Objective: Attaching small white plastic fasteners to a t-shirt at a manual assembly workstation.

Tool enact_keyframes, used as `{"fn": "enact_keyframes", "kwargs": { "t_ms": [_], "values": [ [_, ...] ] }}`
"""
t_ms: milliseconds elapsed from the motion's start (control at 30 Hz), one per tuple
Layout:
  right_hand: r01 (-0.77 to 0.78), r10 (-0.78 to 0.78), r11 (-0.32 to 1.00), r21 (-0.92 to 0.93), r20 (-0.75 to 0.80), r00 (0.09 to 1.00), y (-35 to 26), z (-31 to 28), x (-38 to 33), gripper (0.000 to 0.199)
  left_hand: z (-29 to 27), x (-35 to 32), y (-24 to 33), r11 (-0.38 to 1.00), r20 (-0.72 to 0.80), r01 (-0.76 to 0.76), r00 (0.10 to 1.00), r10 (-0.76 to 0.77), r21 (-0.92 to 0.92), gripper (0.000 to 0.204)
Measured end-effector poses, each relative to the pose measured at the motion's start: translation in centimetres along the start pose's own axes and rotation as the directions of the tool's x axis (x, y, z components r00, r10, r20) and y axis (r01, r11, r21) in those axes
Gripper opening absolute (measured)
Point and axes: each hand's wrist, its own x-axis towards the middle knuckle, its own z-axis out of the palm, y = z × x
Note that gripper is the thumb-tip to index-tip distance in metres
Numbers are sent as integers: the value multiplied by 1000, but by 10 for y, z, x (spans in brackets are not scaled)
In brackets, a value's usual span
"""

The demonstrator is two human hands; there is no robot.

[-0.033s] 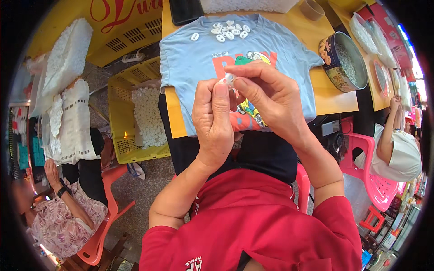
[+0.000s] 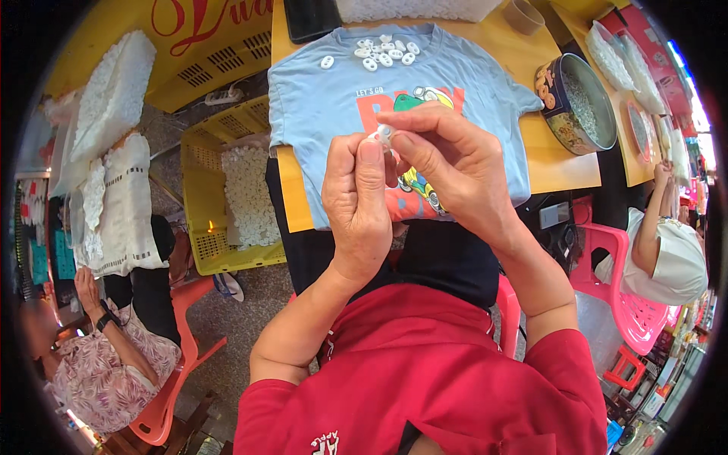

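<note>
A small white oval plastic piece (image 2: 385, 133) is pinched between my two hands, partly covered by the fingertips. My left hand (image 2: 356, 197) grips its left side between thumb and bent fingers. From the right, the thumb and forefinger of my right hand (image 2: 455, 163) close on the same piece. Below both hands lies a light blue T-shirt (image 2: 318, 98) with a printed car picture, spread over the table. Near its collar sits a loose pile of white oval pieces with two dark holes each (image 2: 385, 54); one stray piece (image 2: 327, 62) lies left of them.
A round tin (image 2: 578, 106) of small shiny bits stands right on the yellow table (image 2: 561, 173). A yellow crate (image 2: 199, 174) at left holds many white pieces. A dark tray (image 2: 311, 19) and a white-filled container (image 2: 417, 7) are at the back. Other people sit at both sides.
My hands keep the same pinch on the white piece; the piece has tilted very slightly between the fingertips. Nothing else has visibly moved.
</note>
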Motion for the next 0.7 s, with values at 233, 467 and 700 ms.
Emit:
{"fn": "enact_keyframes", "kwargs": {
  "t_ms": [233,467,700],
  "values": [
    [-14,18,980,199,-18,1000,2,14,-4,19,1,-4,0,996,-32,-88,996,87,-22,15],
    [-59,85,965,257,-90,992,-3,23,-6,21,2,0,-3,985,-24,-154,987,157,78,19],
    [-119,142,941,317,-50,989,-6,15,-5,23,-7,3,-10,987,48,-156,987,155,30,32]
  ]
}}
